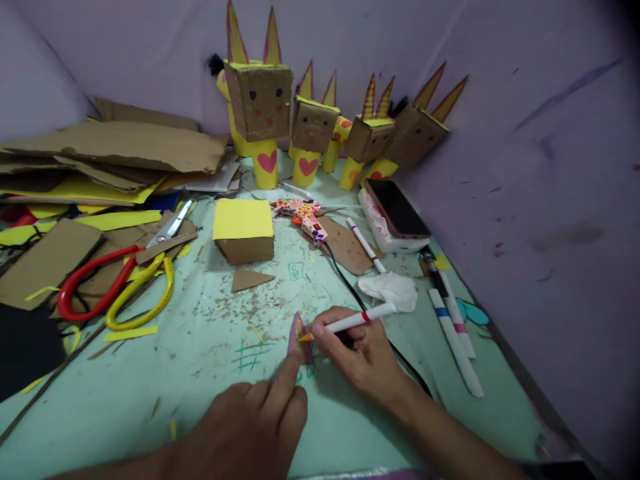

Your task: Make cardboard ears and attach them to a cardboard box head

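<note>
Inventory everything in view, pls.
Figures: 4, brown-yellow, back
Cardboard stack: 1, brown, back left
Scraps: several, brown, left
Scissors: 1, red-yellow handles, left
Box: 1, yellow-topped brown, centre
Glue gun: 1, patterned, beside box
Phone: 1, dark, on white packet
Tissue: 1, white, right
Loose markers: 3, white, right
Slim tool: 1, black, right
Sheet: 1, black, left edge
Table: 1, pale green, below
Pointed piece: 1, yellow-purple, front
Held marker: 1, white, front
Left hand: 1, on piece
Right hand: 1, on marker

Dim, diffuse light over the pale surface now, a soft shadow pooling beside the right hand, the left hand darker! Wide-angle stretch slants the right wall, fine detail smudges, and black swallows the upper-right corner.
</note>
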A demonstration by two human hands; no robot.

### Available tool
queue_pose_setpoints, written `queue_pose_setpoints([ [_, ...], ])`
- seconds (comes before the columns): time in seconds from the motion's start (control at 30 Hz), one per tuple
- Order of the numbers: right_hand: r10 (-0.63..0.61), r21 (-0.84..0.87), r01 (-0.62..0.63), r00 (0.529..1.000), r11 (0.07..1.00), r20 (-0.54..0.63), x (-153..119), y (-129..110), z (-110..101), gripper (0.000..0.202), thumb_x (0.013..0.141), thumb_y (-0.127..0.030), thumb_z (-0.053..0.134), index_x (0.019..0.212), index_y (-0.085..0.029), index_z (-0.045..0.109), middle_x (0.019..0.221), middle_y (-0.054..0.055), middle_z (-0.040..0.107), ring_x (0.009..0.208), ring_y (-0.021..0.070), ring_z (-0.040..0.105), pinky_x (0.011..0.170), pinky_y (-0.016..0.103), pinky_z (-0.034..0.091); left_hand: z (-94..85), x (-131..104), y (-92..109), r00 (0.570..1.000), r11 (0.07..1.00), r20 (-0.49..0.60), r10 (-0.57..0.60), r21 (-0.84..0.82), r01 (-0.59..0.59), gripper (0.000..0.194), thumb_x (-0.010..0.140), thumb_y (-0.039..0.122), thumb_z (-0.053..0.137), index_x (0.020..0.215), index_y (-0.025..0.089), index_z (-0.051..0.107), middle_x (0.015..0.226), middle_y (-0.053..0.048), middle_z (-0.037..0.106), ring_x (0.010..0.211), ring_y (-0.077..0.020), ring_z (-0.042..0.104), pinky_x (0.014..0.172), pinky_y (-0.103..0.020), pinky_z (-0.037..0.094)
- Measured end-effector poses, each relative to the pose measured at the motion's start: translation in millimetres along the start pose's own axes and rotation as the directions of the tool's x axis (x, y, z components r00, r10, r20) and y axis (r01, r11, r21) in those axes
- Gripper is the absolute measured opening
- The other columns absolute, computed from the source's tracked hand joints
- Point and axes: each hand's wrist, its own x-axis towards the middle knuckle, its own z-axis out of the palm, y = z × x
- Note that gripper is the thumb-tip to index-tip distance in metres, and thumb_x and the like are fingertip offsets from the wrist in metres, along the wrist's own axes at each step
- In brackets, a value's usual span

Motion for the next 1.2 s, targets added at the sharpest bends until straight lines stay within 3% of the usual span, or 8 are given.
queue_pose_setpoints([
  [0.1,-0.033,0.015,0.033,0.999,0.999,0.018,-0.5,-0.3,-1.7,0.018,0.084,-0.021,0.055,0.069,-0.016,0.063,0.059,0.001,0.063,0.056,0.0119,0.06,0.052,0.02,0.046,-6.8,6.2,0.6,0.996,0.998,0.088,0.032,0.047,-0.036,0.032,0.083,0.009,0.043,0.111,0.014,0.058,0.131,-0.027,0.049,0.055,-0.0193,0.068,0.047,-0.033,0.057],
  [0.3,-0.16,-0.088,0.16,0.987,0.983,0.007,-4.4,1.1,-3.7,0.015,0.085,-0.016,0.056,0.076,-0.017,0.068,0.069,0.002,0.067,0.067,0.0133,0.062,0.064,0.022,0.047,-10.9,4.4,-1.0,0.992,0.998,0.112,0.054,0.034,-0.058,0.033,0.086,0.009,0.039,0.113,0.013,0.057,0.131,-0.029,0.047,0.062,-0.0221,0.07,0.049,-0.034,0.058],
  [0.47,-0.074,-0.024,0.075,0.995,0.997,0.059,-4.2,0.7,-3.8,0.017,0.084,-0.02,0.056,0.074,-0.015,0.068,0.065,0.003,0.066,0.06,0.0136,0.062,0.057,0.022,0.047,-11.3,4.8,-1.5,0.99,0.996,0.118,0.076,0.029,-0.08,0.031,0.089,0.013,0.039,0.115,0.012,0.056,0.126,-0.028,0.053,0.06,-0.0227,0.07,0.048,-0.035,0.058],
  [0.63,-0.094,-0.042,0.095,0.995,0.995,0.034,-3.3,0.1,-3.3,0.018,0.085,-0.02,0.055,0.073,-0.015,0.068,0.066,0.003,0.066,0.064,0.0143,0.062,0.062,0.024,0.048,-9.6,5.7,-0.6,0.992,0.996,0.108,0.071,0.045,-0.076,0.03,0.089,0.014,0.041,0.115,0.012,0.055,0.129,-0.029,0.05,0.06,-0.0219,0.07,0.048,-0.034,0.058],
  [0.83,-0.03,-0.002,0.03,0.998,1.0,0.053,-3.2,-0.3,-2.4,0.018,0.084,-0.021,0.056,0.072,-0.014,0.067,0.064,0.003,0.065,0.059,0.0129,0.061,0.053,0.021,0.045,-9.9,4.1,-1.9,0.994,0.997,0.088,0.072,0.017,-0.073,0.027,0.088,0.012,0.042,0.109,0.014,0.058,0.113,-0.021,0.065,0.062,-0.0234,0.07,0.048,-0.035,0.058],
  [0.97,-0.057,-0.051,0.053,0.996,0.997,-0.064,-1.9,2.3,-2.9,0.018,0.084,-0.021,0.056,0.069,-0.015,0.064,0.062,0.002,0.062,0.061,0.0127,0.059,0.056,0.021,0.045,-10.0,4.3,-1.9,0.995,0.996,0.072,0.074,0.035,-0.077,0.025,0.088,0.014,0.043,0.109,0.013,0.058,0.12,-0.025,0.06,0.061,-0.0229,0.07,0.048,-0.034,0.058],
  [1.1,-0.036,-0.006,0.037,0.999,0.999,0.02,-2.9,3.7,-2.7,0.019,0.084,-0.021,0.056,0.067,-0.015,0.063,0.061,0.001,0.062,0.057,0.0119,0.059,0.054,0.021,0.044,-8.6,3.2,-0.3,0.992,0.995,0.093,0.088,0.047,-0.093,0.026,0.088,0.016,0.046,0.111,0.013,0.057,0.117,-0.026,0.061,0.06,-0.0235,0.069,0.047,-0.034,0.057],
  [1.2,-0.039,-0.016,0.039,0.999,0.999,-0.022,-3.9,3.7,-2.8,0.018,0.084,-0.022,0.056,0.069,-0.015,0.063,0.062,0.001,0.062,0.057,0.0115,0.058,0.051,0.02,0.042,-7.8,3.2,-0.5,0.992,0.995,0.092,0.083,0.056,-0.088,0.026,0.088,0.017,0.044,0.111,0.012,0.056,0.12,-0.028,0.059,0.058,-0.0226,0.069,0.047,-0.034,0.057],
])
